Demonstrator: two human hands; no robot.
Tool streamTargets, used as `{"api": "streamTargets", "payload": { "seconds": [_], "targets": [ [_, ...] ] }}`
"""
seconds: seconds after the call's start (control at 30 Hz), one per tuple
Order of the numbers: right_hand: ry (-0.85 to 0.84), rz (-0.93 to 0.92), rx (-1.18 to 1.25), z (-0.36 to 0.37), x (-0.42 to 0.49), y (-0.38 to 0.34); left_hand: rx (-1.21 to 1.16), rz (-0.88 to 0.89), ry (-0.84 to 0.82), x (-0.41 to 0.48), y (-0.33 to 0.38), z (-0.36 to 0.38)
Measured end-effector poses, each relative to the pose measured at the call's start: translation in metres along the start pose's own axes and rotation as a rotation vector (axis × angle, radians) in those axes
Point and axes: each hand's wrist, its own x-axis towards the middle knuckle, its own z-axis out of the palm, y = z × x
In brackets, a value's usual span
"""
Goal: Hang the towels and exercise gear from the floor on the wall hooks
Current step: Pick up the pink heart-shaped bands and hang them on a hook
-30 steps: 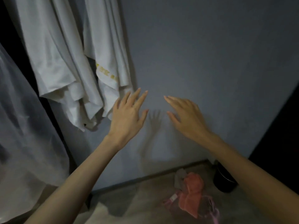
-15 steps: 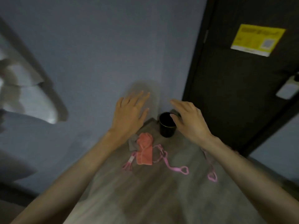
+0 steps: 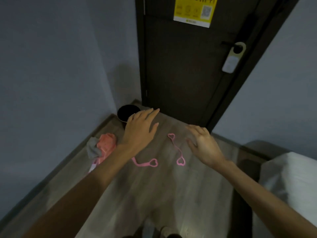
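Both hands reach forward over the wooden floor (image 3: 140,194) with fingers spread and nothing in them. The left hand (image 3: 139,130) hovers beside a black bin (image 3: 126,111) in the corner. Just left of its wrist lies a crumpled orange towel (image 3: 107,145) with a grey cloth (image 3: 92,148) touching it. A pink resistance band (image 3: 176,149) with heart-shaped ends lies on the floor between the two hands, nearer the right hand (image 3: 203,146). A second pink band (image 3: 147,164) lies under the left forearm. A dark door (image 3: 180,66) stands ahead.
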Motion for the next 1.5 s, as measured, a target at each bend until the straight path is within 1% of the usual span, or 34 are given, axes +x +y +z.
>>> {"api": "streamTargets", "payload": {
  "seconds": [0.2,0.37,0.53,0.63,0.73,0.87,1.0,1.13,1.33,1.4,1.5],
  "targets": [
    [-0.08,0.092,0.036,0.022,0.036,0.08,-0.074,-0.018,-0.117,0.057,0.015,0.072],
    [-0.159,0.202,0.074,0.051,0.094,0.134,-0.045,-0.034,-0.206,0.122,0.008,0.135],
    [-0.207,0.295,0.108,0.095,0.163,0.192,-0.095,-0.051,-0.304,0.195,-0.009,0.208],
    [-0.267,0.371,0.117,0.122,0.2,0.224,-0.121,-0.095,-0.329,0.234,-0.024,0.251],
    [-0.308,0.443,0.154,0.149,0.23,0.253,-0.141,-0.133,-0.36,0.261,-0.036,0.295],
    [-0.332,0.51,0.184,0.198,0.264,0.295,-0.14,-0.127,-0.41,0.285,-0.052,0.369],
    [-0.361,0.492,0.219,0.277,0.293,0.342,-0.133,-0.155,-0.477,0.288,-0.077,0.466],
    [-0.401,0.454,0.21,0.382,0.313,0.388,-0.132,-0.18,-0.519,0.276,-0.109,0.578],
    [-0.426,0.421,0.224,0.56,0.335,0.453,-0.064,-0.108,-0.566,0.266,-0.16,0.757],
    [-0.407,0.418,0.23,0.614,0.344,0.471,-0.045,-0.052,-0.559,0.265,-0.175,0.816],
    [-0.368,0.393,0.237,0.684,0.356,0.493,-0.042,-0.019,-0.524,0.264,-0.193,0.897]
  ]
}}
